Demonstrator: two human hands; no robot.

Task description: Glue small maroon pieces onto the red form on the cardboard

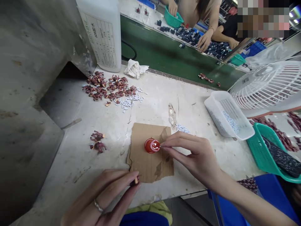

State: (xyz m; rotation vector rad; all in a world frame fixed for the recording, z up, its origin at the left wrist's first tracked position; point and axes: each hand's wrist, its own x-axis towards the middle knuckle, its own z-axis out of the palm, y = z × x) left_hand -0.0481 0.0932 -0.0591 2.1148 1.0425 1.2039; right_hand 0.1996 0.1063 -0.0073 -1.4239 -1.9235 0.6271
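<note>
Between the thumb and fingers of my left hand (110,196) is a small dark reddish-brown figure (135,181) with a tan part, mostly hidden. My right hand (191,149) is pinched at the rim of a small red pot (150,146) with a shiny surface; whatever sits in its fingertips is too small to make out. Under the pot lies a piece of brown cardboard (143,166). Two similar reddish-brown figures (97,141) rest to the left, and several more figures (110,86) are heaped farther back. Small pale blue pieces (129,102) lie beside that heap.
A white jug (103,37) and crumpled white cloth (135,68) stand at the back. Grey metal (21,78) bounds the left. On the right are a white basket (211,116), a green basket (256,153) and a fan (270,84). Co-workers' hands (204,40) work beyond the green belt (160,50).
</note>
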